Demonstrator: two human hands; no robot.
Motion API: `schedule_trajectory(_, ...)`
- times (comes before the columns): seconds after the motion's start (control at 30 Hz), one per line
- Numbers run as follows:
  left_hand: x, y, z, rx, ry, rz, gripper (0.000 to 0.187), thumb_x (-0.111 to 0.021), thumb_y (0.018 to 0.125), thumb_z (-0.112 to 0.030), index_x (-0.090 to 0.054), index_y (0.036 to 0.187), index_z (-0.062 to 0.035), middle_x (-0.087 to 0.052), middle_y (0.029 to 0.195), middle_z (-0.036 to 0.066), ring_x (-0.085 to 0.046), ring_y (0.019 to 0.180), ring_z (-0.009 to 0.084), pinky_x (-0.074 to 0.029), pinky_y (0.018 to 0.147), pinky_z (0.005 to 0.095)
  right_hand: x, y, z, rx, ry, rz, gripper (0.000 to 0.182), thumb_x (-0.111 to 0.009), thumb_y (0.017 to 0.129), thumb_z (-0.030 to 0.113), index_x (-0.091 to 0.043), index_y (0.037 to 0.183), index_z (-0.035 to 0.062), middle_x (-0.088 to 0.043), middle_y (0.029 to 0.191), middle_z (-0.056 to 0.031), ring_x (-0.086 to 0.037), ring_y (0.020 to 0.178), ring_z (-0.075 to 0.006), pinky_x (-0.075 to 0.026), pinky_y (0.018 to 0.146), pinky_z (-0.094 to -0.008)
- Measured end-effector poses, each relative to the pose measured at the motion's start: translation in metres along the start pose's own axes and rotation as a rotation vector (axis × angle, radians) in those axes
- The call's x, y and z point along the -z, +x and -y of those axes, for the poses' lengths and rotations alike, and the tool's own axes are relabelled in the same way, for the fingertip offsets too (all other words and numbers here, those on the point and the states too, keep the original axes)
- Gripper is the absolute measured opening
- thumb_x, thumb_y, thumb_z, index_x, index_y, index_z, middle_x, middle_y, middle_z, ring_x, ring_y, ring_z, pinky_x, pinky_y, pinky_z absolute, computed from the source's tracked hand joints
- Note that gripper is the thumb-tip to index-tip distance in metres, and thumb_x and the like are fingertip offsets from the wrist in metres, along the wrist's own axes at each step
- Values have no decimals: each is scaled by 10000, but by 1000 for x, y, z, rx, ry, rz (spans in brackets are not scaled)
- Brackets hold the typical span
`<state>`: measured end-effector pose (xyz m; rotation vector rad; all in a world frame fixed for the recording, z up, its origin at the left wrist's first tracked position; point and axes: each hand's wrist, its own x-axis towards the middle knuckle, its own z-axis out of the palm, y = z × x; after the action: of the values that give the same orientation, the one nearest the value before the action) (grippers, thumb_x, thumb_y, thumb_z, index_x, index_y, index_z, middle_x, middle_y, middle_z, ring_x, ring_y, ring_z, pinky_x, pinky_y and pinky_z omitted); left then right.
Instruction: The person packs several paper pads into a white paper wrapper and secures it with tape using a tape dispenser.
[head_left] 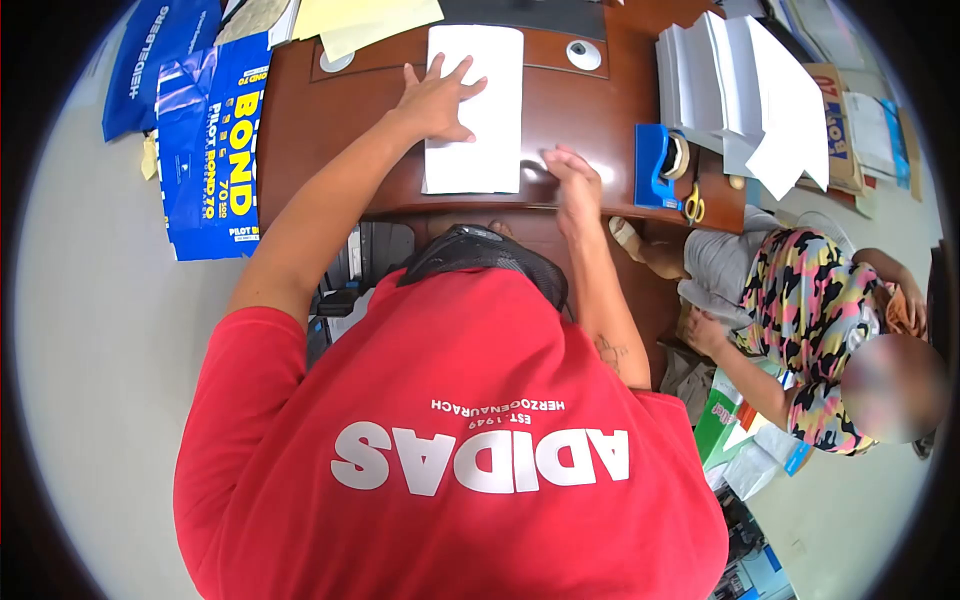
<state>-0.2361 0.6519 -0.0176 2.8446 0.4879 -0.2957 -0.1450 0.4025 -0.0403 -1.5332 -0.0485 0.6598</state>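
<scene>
My left hand lies with its fingers spread on a white folded sheet or small stack of paper, pressing it to the brown desk. The paper lies lengthwise, its near end close to the desk's front edge. Just right of the paper, my right hand hovers near that edge, slightly blurred. Its fingers are loosely bent and partly apart, with nothing visible in them. It appears apart from the paper.
A blue tape dispenser and yellow-handled scissors sit right on the desk, below stacked white paper. Blue-and-yellow paper wrapping hangs at left. Yellow sheets lie at the back. Another person sits at right.
</scene>
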Motion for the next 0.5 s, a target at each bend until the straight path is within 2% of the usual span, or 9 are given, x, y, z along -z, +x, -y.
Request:
schedule_trajectory(0.03, 0, 0, 0, -5, -14, -7, 1072, -906, 624, -439, -431, 1572, -280, -171, 1720, 80, -121, 1560, 453, -124, 1156, 798, -14, 5, -3, 82, -34, 16, 106, -735, 834, 24, -788, 924, 5, -736, 1053, -115, -503, 1343, -229, -379, 1092, -342)
schedule_trajectory(0.07, 0, -1, 0, -2, -19, -16, 1080, -906, 615, -447, -434, 1572, -279, -169, 1720, 83, -114, 1560, 456, -135, 1152, 799, -23, 8, -4, 36, -7, 115, 91, -730, 831, 32, -792, 891, 2, -713, 1198, -164, -286, 1518, -254, -270, 1176, -380)
schedule_trajectory(0.17, 3, -7, -2, -6, -28, -29, 1079, -911, 613, -446, -440, 1569, -272, -168, 1720, 89, -117, 1558, 462, -143, 1146, 803, -41, 16, -26, -43, 87, 109, 108, -719, 831, 21, -794, 906, -1, -699, 1274, -169, -255, 1539, -267, -233, 1195, -401)
schedule_trajectory(0.2, 2, -9, -1, -3, -30, -33, 1079, -911, 613, -446, -440, 1569, -272, -168, 1720, 89, -117, 1558, 462, -143, 1146, 803, -48, 12, -27, -56, 115, 51, 109, -711, 836, 17, -796, 901, -5, -715, 1251, -171, -215, 1557, -275, -211, 1203, -407)
schedule_trajectory(0.43, 0, -35, -9, -56, -40, -82, 1073, -916, 620, -442, -446, 1566, -252, -175, 1716, 101, -119, 1556, 467, -148, 1147, 801, -62, -28, -35, 26, 84, 58, 103, -710, 840, 13, -799, 887, -11, -738, 1183, -168, -212, 1557, -274, -220, 1198, -408)
schedule_trajectory(0.5, 0, -36, -13, -58, -39, -76, 1072, -915, 624, -444, -443, 1567, -252, -174, 1716, 102, -117, 1557, 467, -149, 1149, 799, -61, -28, -39, 51, -9, 66, 94, -726, 837, 16, -802, 889, -3, -744, 1163, -166, -255, 1542, -271, -249, 1186, -400)
